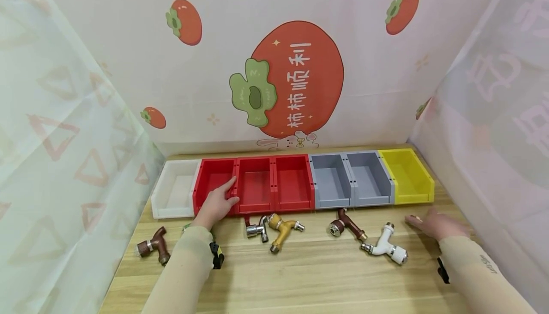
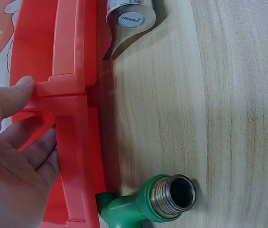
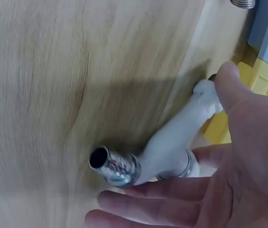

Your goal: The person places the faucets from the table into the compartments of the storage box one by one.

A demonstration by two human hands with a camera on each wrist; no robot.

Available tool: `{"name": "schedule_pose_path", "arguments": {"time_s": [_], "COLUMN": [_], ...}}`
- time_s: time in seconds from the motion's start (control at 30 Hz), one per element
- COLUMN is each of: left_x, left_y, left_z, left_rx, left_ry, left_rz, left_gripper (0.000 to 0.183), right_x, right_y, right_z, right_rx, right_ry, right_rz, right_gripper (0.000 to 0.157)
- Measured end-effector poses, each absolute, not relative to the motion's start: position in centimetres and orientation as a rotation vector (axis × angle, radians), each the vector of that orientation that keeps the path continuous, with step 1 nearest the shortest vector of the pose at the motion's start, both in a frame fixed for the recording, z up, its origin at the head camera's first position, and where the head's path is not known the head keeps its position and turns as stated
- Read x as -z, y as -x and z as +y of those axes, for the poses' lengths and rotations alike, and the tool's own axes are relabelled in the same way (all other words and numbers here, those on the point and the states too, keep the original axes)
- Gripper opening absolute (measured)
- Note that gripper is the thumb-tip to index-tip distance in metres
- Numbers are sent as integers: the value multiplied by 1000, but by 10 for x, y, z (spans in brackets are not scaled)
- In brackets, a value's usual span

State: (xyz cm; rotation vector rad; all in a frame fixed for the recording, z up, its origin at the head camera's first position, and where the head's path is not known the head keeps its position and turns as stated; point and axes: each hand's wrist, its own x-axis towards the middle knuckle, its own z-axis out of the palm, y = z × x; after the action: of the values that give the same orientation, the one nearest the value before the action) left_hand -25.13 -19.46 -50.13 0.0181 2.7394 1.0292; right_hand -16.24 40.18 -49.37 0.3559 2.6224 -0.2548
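My left hand (image 1: 216, 204) is at the leftmost red bin (image 1: 214, 176). It grips the side wall toward the middle red bin (image 1: 255, 185), thumb at the wall's front corner and the other fingers inside the leftmost bin. A green faucet (image 2: 129, 209) lies just before these bins, mostly hidden by my forearm in the head view. On the right, my right hand (image 1: 437, 224) hovers with fingers spread and nothing in it, blurred. It is nearest the white faucet (image 1: 384, 245) and the front of the yellow bin (image 1: 411, 198).
A white bin (image 1: 173, 211) stands at the row's left end; a third red bin (image 1: 293, 185) and two grey bins (image 1: 332, 204) fill the middle. Before them lie a brown faucet (image 1: 156, 246), a chrome one (image 1: 256, 229), a yellow one (image 1: 283, 230) and another brown one (image 1: 349, 223).
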Motion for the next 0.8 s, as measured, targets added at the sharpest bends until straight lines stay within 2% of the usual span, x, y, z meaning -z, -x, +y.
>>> {"name": "schedule_pose_path", "arguments": {"time_s": [0.23, 0.8], "left_x": [499, 503], "left_y": [250, 250], "left_z": [-194, -194], "left_rx": [-1033, -1013], "left_ry": [-22, -34], "left_rz": [2744, 2758], "left_gripper": [75, 74], "right_x": [497, 514], "right_y": [164, 151], "right_z": [410, 432], "right_rx": [353, 535], "right_ry": [-287, -40], "right_rz": [2646, 2727], "right_gripper": [110, 110]}}
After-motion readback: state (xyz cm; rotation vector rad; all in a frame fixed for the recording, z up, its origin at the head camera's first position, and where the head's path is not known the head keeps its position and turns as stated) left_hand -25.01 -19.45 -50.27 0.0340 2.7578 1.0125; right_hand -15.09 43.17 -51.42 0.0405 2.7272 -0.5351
